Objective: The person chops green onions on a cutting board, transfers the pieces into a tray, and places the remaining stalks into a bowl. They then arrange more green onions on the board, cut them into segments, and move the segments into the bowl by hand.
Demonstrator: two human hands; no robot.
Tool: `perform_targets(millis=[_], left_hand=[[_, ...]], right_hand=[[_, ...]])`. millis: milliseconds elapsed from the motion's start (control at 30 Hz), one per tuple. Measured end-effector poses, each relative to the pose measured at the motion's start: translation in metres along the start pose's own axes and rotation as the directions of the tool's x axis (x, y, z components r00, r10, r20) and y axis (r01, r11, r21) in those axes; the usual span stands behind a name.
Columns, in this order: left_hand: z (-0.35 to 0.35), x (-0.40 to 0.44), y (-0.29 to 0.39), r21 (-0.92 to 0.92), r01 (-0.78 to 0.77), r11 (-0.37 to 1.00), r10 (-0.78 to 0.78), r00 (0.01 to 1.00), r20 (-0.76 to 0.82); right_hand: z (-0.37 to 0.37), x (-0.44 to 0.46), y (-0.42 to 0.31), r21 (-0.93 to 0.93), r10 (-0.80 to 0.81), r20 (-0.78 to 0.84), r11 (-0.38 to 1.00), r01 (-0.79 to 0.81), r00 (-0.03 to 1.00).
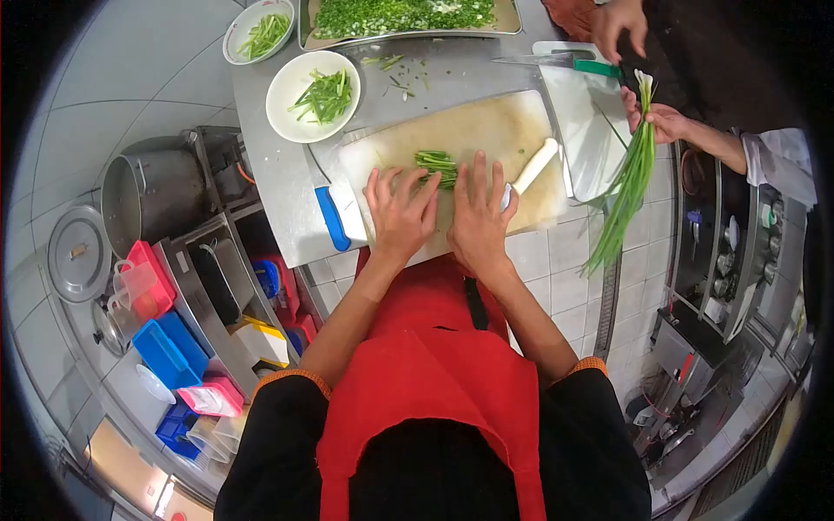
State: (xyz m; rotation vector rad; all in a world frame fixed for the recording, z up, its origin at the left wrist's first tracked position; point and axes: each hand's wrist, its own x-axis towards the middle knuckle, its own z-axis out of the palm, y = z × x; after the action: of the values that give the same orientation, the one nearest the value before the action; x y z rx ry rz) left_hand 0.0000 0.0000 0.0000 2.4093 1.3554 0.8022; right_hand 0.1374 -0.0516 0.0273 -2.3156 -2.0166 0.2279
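A small bundle of cut scallion pieces [437,165] lies on the worn cutting board [512,122]. My left hand [401,213] rests on the board at its left, fingers apart, fingertips by the near left side of the pieces. Flat on the board at the right of the bundle is my right hand [479,217], fingers stretched out. Beside that hand lies a knife with a white handle [536,165]; much of its blade is hidden under the hand. Neither hand grips anything.
White bowls with cut scallions [323,95] [263,36] stand at left. Behind is a tray of chopped scallions [404,16]. A blue-handled knife [332,219] lies left of the board. At right, a co-worker's hands hold long scallions [634,182] near a green-handled knife [595,68].
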Motion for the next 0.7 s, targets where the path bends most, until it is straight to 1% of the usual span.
perform_targets(millis=[67, 100, 200, 267, 300, 367, 400, 433, 467, 500, 567, 600, 667, 700], left_hand=[[0.003, -0.001, 0.003, 0.022, 0.002, 1.0, -0.002, 1.0, -0.009], [-0.008, 0.0, -0.013, 0.073, -0.018, 0.997, 0.018, 1.0, -0.005], [-0.009, 0.005, -0.012, 0.061, -0.029, 0.998, 0.03, 1.0, -0.009], [-0.019, 0.017, -0.018, -0.157, -0.028, 0.987, 0.035, 0.998, 0.043], [-0.021, 0.022, -0.023, -0.164, -0.026, 0.986, 0.034, 0.998, 0.044], [-0.023, 0.034, -0.041, -0.325, -0.164, 0.931, 0.216, 0.968, 0.131], [-0.022, 0.039, -0.047, -0.377, -0.172, 0.91, 0.26, 0.946, 0.196], [-0.019, 0.043, -0.051, -0.38, -0.172, 0.909, 0.26, 0.946, 0.194], [-0.016, 0.047, -0.054, -0.412, -0.249, 0.876, 0.35, 0.918, 0.188], [-0.013, 0.051, -0.056, -0.443, -0.326, 0.835, 0.437, 0.882, 0.176], [-0.007, 0.056, -0.055, -0.446, -0.356, 0.821, 0.461, 0.874, 0.151], [-0.004, 0.057, -0.053, -0.447, -0.382, 0.809, 0.481, 0.867, 0.129], [-0.002, 0.056, -0.049, -0.44, -0.396, 0.806, 0.488, 0.865, 0.115], [-0.002, 0.056, -0.049, -0.423, -0.41, 0.808, 0.492, 0.864, 0.103]], right_hand=[[-0.012, 0.0, -0.001, 0.051, -0.03, 0.104, 0.998, 0.024, 0.994], [-0.005, 0.006, -0.015, 0.1, -0.041, 0.08, 0.994, 0.033, 0.996], [-0.004, 0.008, -0.009, 0.111, -0.058, 0.089, 0.993, 0.047, 0.994], [0.004, 0.012, 0.0, 0.125, -0.03, -0.007, 0.992, 0.03, 1.0], [0.002, 0.013, 0.006, 0.12, -0.027, -0.003, 0.992, 0.027, 1.0], [-0.006, 0.018, 0.015, 0.111, -0.126, -0.038, 0.985, 0.13, 0.991], [-0.006, 0.02, 0.017, 0.109, -0.125, -0.039, 0.986, 0.129, 0.991], [-0.006, 0.021, 0.02, 0.087, -0.169, -0.033, 0.981, 0.171, 0.985], [-0.006, 0.022, 0.022, 0.066, -0.211, -0.026, 0.975, 0.213, 0.977], [-0.003, 0.023, 0.023, 0.061, -0.21, -0.026, 0.976, 0.211, 0.977], [0.006, 0.024, 0.022, -0.013, -0.221, -0.021, 0.975, 0.22, 0.975], [0.005, 0.024, 0.023, -0.017, -0.215, -0.02, 0.976, 0.215, 0.976], [0.002, 0.021, 0.025, 0.07, -0.21, -0.012, 0.975, 0.21, 0.978], [-0.003, 0.021, 0.029, 0.071, -0.205, -0.01, 0.976, 0.205, 0.979]])
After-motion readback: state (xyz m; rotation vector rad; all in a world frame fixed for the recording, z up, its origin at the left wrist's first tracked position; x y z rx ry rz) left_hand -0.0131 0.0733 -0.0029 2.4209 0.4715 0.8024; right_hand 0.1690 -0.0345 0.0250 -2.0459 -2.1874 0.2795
